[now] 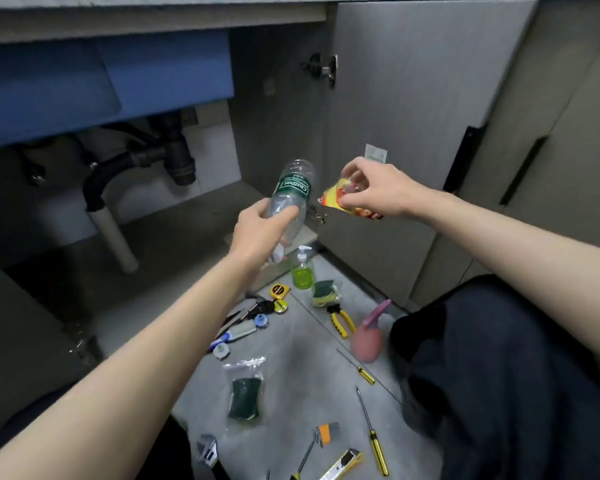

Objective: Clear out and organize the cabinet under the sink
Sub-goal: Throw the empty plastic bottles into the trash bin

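Before the open under-sink cabinet (194,230), the left hand (257,230) grips a clear water bottle (290,192); the right hand (374,188) pinches a yellow packet (333,197).

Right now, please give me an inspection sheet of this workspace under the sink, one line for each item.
Surface: grey tiled floor in front of the open cabinet, whose visible shelf is bare.
Job's things: clear plastic bottle with green label; yellow-red packet.
Clutter: green soap pump bottle, tape measure, yellow pliers, pink spray bottle, bagged green sponge, screwdrivers, utility knife.
Hands: left hand grips the bottle; right hand pinches the packet with its fingers.
Cables: nothing seen.
Surroundings: black drain pipe, blue sink basin, open door.
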Available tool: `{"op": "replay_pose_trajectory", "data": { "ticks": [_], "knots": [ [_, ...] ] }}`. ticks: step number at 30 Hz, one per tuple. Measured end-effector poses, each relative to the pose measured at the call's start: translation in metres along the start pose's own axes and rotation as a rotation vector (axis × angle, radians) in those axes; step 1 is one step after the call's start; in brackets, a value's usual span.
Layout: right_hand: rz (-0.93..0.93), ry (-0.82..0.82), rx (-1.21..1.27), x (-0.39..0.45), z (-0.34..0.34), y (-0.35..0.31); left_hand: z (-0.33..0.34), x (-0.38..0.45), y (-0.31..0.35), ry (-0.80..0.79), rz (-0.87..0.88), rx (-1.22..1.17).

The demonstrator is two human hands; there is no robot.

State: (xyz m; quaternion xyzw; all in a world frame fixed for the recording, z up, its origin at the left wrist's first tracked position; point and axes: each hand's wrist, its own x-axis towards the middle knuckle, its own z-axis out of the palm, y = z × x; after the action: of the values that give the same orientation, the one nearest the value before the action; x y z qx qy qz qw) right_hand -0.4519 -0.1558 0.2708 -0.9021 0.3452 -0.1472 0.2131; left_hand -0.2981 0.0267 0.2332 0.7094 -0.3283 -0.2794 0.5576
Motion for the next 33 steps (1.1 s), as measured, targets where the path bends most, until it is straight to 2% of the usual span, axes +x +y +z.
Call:
{"op": "replay_pose_trajectory", "data": {
  "ticks": [3, 7, 10, 13, 17, 22, 25, 27, 31, 33],
  "knots": [
    [0.033, 0.114, 0.098, -0.041, -0.036, 0.017, 0.02, -0.016, 0.049, -0.171, 0.113, 0.044],
    [0.173, 0.292, 0.275, -0.12, -0.055, 0.065, 0.057, -0.043, 0.092, -0.407, 0.259, 0.124],
    [0.326, 0.364, 0.35, -0.192, -0.05, 0.112, 0.092, -0.062, 0.105, -0.543, 0.291, 0.315],
    [0.533, 0.384, 0.288, -0.267, -0.035, 0.16, 0.135, -0.094, 0.102, -0.643, 0.37, 0.542],
    [0.816, 0.334, 0.017, -0.341, -0.012, 0.203, 0.205, -0.131, 0.069, -0.764, 0.461, 0.845],
    [1.048, 0.214, -0.078, -0.38, 0.015, 0.234, 0.286, -0.156, 0.014, -0.881, 0.381, 0.951],
    [1.098, 0.162, -0.033, -0.39, 0.025, 0.246, 0.318, -0.165, -0.008, -0.956, 0.287, 0.954],
    [1.082, 0.206, -0.024, -0.39, 0.024, 0.247, 0.331, -0.171, -0.019, -1.024, 0.214, 0.94],
    [0.956, 0.372, -0.037, -0.374, 0.002, 0.24, 0.337, -0.171, -0.033, -0.979, 0.262, 0.925],
    [0.882, 0.394, -0.028, -0.359, -0.012, 0.232, 0.332, -0.165, -0.029, -0.932, 0.307, 0.937]
  ]
}}
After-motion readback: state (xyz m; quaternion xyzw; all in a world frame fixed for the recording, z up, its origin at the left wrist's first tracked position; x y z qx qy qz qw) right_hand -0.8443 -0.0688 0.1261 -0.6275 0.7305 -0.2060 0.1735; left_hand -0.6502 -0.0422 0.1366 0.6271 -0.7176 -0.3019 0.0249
